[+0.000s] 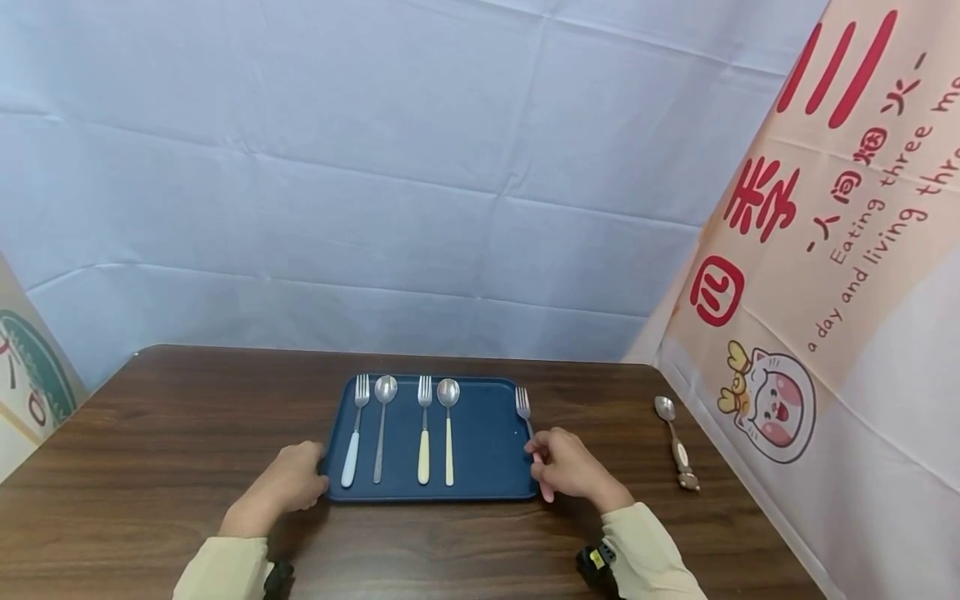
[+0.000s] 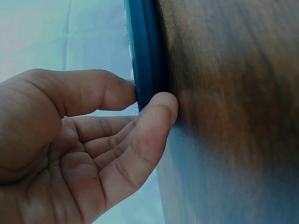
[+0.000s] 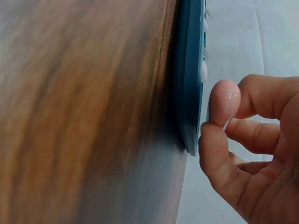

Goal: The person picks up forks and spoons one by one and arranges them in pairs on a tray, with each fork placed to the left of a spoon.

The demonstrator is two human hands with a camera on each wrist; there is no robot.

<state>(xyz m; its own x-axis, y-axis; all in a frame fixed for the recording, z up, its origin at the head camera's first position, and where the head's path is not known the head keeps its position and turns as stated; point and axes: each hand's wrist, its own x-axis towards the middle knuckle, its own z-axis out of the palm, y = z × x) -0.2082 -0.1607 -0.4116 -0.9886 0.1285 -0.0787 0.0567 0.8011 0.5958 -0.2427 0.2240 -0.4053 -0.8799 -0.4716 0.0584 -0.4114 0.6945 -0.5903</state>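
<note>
A blue tray (image 1: 487,442) lies on the wooden table. My left hand (image 1: 292,479) pinches its left edge, and in the left wrist view the thumb (image 2: 114,93) is on one side of the rim with a finger on the other. At the tray's right edge my right hand (image 1: 570,467) pinches a pink-handled fork (image 1: 523,404), tines pointing away; its rounded pink handle end (image 3: 225,100) shows between thumb and finger. Lined up on the tray are a light-blue-handled fork (image 1: 351,458), a metal spoon (image 1: 379,442), a yellow-handled fork (image 1: 424,454) and a yellow-handled spoon (image 1: 449,450).
Right of the tray, a spoon with a decorated handle (image 1: 678,454) lies on the table (image 1: 187,417). Behind the table hangs a pale cloth (image 1: 360,208). A printed banner (image 1: 780,308) hangs along the right side.
</note>
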